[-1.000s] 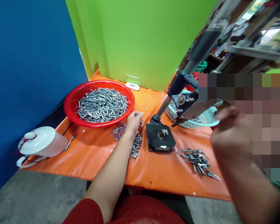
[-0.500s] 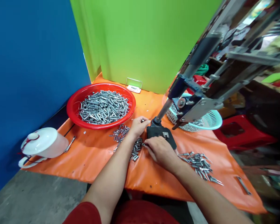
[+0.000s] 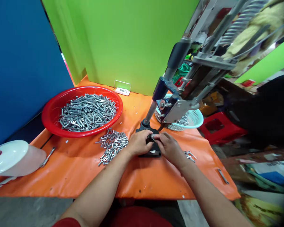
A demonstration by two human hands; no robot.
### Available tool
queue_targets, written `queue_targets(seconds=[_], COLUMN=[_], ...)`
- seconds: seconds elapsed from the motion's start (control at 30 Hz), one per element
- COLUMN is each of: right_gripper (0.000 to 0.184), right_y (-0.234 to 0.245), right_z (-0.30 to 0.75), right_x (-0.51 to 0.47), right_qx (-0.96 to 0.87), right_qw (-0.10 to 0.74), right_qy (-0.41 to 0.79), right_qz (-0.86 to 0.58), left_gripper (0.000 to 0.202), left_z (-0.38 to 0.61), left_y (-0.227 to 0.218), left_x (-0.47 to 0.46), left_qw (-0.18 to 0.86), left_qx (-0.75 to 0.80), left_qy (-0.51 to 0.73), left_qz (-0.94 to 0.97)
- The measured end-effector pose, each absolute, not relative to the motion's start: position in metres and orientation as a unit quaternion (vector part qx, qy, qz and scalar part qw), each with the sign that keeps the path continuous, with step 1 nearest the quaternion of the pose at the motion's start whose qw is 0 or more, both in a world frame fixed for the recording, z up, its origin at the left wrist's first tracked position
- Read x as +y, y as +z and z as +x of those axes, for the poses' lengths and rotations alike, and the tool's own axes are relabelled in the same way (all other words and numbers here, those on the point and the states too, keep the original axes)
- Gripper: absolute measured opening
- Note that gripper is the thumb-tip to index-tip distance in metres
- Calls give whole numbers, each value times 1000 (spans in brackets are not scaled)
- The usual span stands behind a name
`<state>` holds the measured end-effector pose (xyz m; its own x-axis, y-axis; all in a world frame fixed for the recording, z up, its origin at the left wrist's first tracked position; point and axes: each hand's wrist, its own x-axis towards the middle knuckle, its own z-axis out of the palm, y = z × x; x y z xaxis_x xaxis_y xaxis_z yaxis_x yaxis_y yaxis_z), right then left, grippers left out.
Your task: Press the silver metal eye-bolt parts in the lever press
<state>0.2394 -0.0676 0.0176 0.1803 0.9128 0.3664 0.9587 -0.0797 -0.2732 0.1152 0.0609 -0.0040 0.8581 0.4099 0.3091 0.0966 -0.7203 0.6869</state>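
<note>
My left hand (image 3: 138, 142) and my right hand (image 3: 168, 147) meet over the black base plate (image 3: 149, 153) of a hand press (image 3: 170, 94). Both pinch one small metal piece (image 3: 152, 137) between their fingertips, right on top of the plate. A loose pile of small metal parts (image 3: 112, 143) lies just left of my left hand. A few pressed parts (image 3: 189, 155) lie to the right of my right wrist.
A red bowl (image 3: 52, 108) full of metal parts sits at the back left. A light blue basket (image 3: 195, 118) stands behind the press. A white lidded pot (image 3: 11, 159) is at the left edge. The orange table cover (image 3: 85, 170) ends near me; red stools stand to the right.
My right hand came down from the press lever to the base plate. My left hand moved from the parts pile to meet it there. The view shifted to the right.
</note>
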Motion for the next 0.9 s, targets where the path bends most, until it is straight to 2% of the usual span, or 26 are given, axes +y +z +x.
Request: queue_targets(seconds=[0.17, 0.43, 0.6, 0.67, 0.8, 0.9], right_gripper=[21, 24, 19, 21, 21, 22], right_y=[15, 15, 30, 33, 21, 9], right_z=[247, 256, 263, 268, 270, 263], right_x=[-65, -60, -78, -100, -147, -165], right_qx=[-685, -708, -619, -576, -542, -547], right_qw=[210, 284, 320, 259, 75, 48], right_qy=[-45, -15, 5, 47, 83, 38], right_qz=[-697, -647, -717, -774, -833, -835], left_gripper=[29, 29, 26, 25, 24, 34], left_z=[119, 119, 120, 121, 123, 120], left_y=[-6, -7, -4, -5, -10, -8], left_x=[60, 61, 51, 48, 46, 46], left_qw=[347, 352, 308, 297, 295, 285], left_qx=[167, 181, 219, 227, 219, 190], left_qy=[214, 201, 225, 240, 269, 323], left_qz=[898, 896, 898, 896, 890, 882])
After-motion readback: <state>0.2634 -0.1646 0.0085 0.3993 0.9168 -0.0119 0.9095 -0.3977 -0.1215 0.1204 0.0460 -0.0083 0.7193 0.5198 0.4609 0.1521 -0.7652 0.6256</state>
